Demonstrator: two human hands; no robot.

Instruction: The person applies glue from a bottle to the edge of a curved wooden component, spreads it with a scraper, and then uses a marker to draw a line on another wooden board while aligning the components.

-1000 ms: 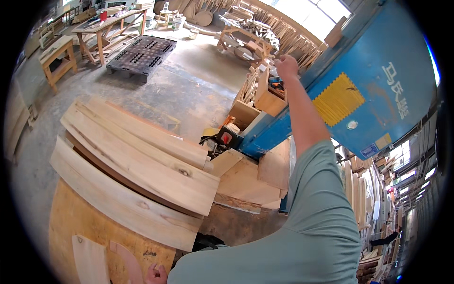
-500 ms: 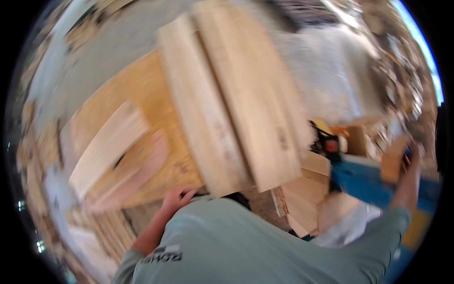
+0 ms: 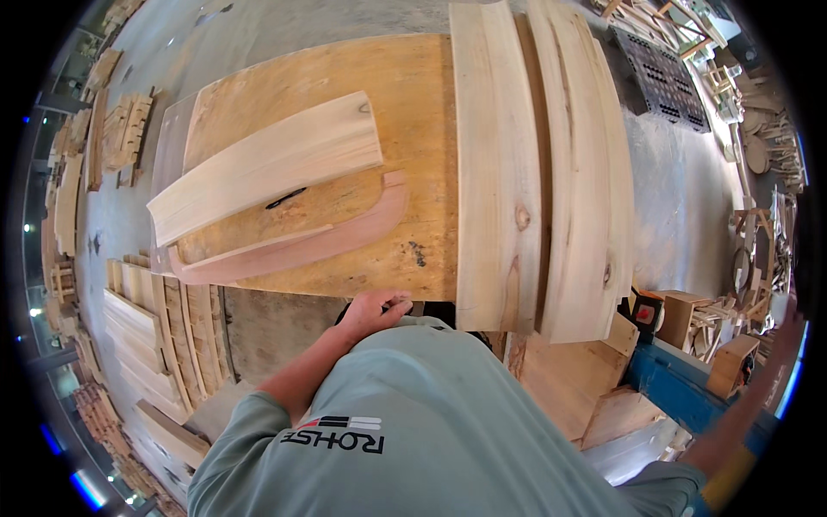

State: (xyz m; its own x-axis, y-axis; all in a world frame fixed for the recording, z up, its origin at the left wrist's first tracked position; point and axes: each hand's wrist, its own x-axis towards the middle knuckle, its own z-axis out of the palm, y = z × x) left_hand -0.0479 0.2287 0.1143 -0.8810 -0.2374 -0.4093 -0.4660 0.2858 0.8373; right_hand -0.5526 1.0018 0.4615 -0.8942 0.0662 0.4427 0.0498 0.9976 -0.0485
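My left hand [image 3: 376,312] is at my waist, by the near edge of the plywood tabletop [image 3: 422,103]. Its fingers are curled closed; whether anything is in them is hidden. Far to the right, my right hand [image 3: 794,323] is smeared at the picture's dark rim, the arm stretched out past the blue machine; its fingers cannot be made out. On the tabletop lie a pale wooden board [image 3: 276,164], a thin dark pen-like stick [image 3: 286,198] and a pinkish curved flat piece [image 3: 301,250], like a template. Long wide planks [image 3: 498,172] lie side by side across the right end.
A blue machine [image 3: 668,370] and a small open wooden box [image 3: 732,366] stand at the right, with a cardboard-coloured panel [image 3: 560,375] nearer me. Stacked boards [image 3: 146,336] are on the left. A dark pallet [image 3: 662,77] lies on the floor at the back right.
The view has swung rightward and steadied, so tabletop and planks show sharper. My right hand, earlier beside the small wooden box, is now farther out at the right rim. My left hand stays by the waist.
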